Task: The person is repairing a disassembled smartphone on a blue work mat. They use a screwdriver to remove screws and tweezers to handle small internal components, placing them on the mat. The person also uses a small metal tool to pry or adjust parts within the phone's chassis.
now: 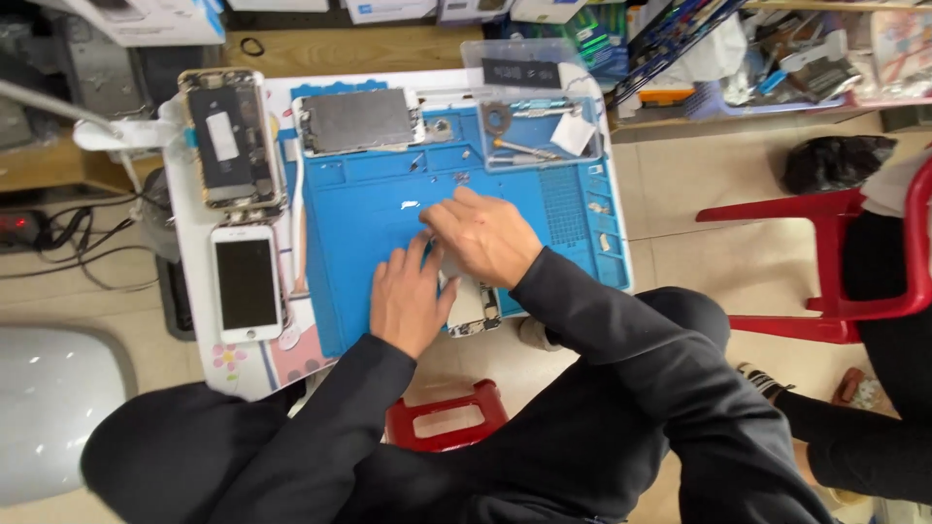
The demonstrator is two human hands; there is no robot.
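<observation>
Both hands work on an opened phone at the blue mat's near edge. The left hand presses it flat, fingers together; the right hand pinches something at its top. A detached screen lies at the mat's far edge, so reassembly looks unfinished.

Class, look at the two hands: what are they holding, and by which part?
Both hands, left hand and right hand, press on an opened phone body on the blue mat; exact grip hidden.
</observation>
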